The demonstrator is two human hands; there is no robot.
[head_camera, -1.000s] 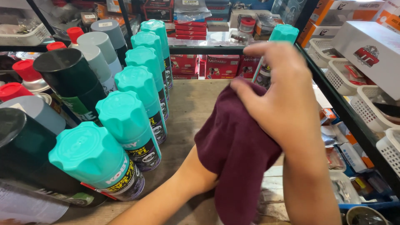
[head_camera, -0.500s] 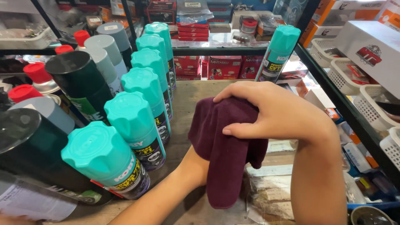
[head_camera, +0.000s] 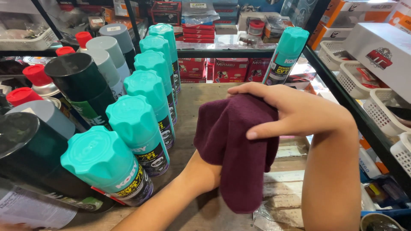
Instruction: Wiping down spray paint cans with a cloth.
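**Cloth held between both hands over the tabletop**

My right hand (head_camera: 299, 113) sits at centre frame, palm down, fingers and thumb closed on the top of a maroon cloth (head_camera: 239, 149). The thumb presses across the front of the fabric.

My left hand is under the cloth and hidden by it; only the wrist and forearm show, coming up from 6 o'clock. I cannot tell how its fingers are set. The cloth drapes over it and hangs down toward 6 o'clock, its lower edge just above the wooden tabletop (head_camera: 201, 98).

At 9 o'clock of the cloth, a row of teal-capped cans (head_camera: 141, 128) runs from near left to far centre, standing upright, close together, dark labels facing me. The nearest one (head_camera: 105, 164) is at 8 o'clock, apart from the cloth.

Further left: black-capped cans (head_camera: 79, 90), grey-capped cans (head_camera: 109, 51), red-capped cans (head_camera: 36, 79).

At 12 o'clock of my right hand, one lone teal can (head_camera: 286, 55) stands upright at the far edge of the tabletop, well apart from the row and not touching the hand.

At 2 to 3 o'clock, white baskets (head_camera: 381, 107) and a white box (head_camera: 381, 51) on a side shelf.
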